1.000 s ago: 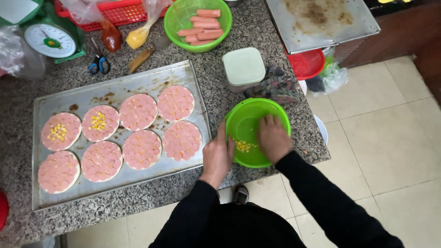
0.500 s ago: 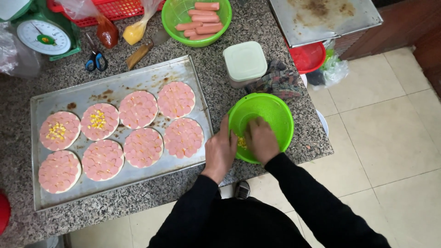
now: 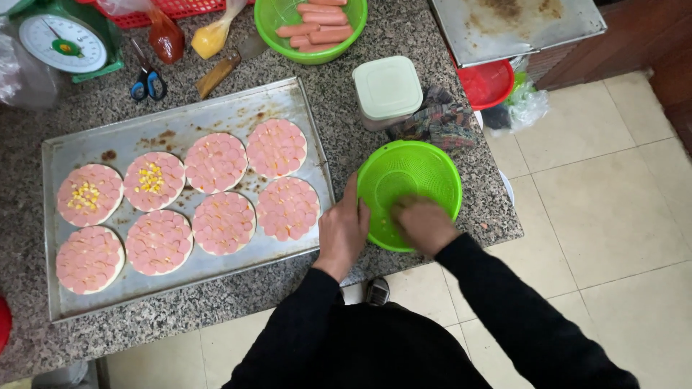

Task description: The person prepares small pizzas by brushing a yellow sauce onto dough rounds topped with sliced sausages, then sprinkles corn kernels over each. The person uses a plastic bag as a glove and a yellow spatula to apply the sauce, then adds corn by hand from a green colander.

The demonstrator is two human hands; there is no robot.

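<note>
Green plastic colander at counter edge, right of baking tray. Left hand clasps near rim, steadying. Right hand inside, blurred; grip cannot tell. Colander likely light, stiff, slides easily on granite; hold by rim.

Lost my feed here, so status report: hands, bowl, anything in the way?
Left hand gripping green strainer bowl rim. Right hand inside bowl, fingers hidden. Baking tray beside left hand.
</note>
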